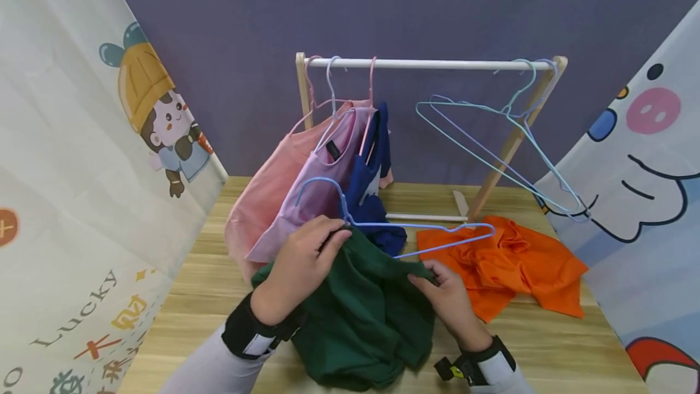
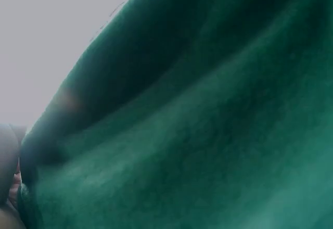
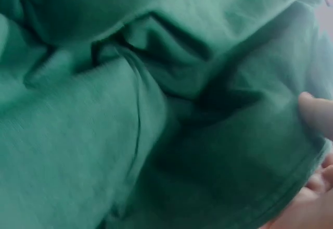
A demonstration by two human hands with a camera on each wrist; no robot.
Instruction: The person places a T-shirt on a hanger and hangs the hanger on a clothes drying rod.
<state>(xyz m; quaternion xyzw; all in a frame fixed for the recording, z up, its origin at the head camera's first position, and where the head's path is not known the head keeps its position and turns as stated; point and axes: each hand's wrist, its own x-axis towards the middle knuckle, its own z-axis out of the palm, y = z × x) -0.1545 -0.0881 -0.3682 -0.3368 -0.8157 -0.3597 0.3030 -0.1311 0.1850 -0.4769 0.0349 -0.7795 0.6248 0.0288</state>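
A dark green garment [image 1: 372,309] hangs from both hands above the table, its exact kind hidden by folds. My left hand [image 1: 306,260] pinches its upper edge close to the neck of a blue hanger [image 1: 415,225]. The hanger's right arm sticks out above the garment; its left side is hidden behind the hand and cloth. With thumb and fingers, my right hand [image 1: 451,303] holds the edge farther right, below the hanger's tip. Green fabric [image 2: 208,135] fills most of the left wrist view. In the right wrist view, the thumb [image 3: 317,114] presses on the cloth near its hem.
Behind stands a rack with a white rail [image 1: 437,65]. On its left hang a pink garment [image 1: 273,181], a lilac one [image 1: 306,199] and a blue one [image 1: 372,169]. Bare hangers [image 1: 508,111] hang at right. A crumpled orange garment [image 1: 514,266] lies on the wooden table [image 1: 186,321].
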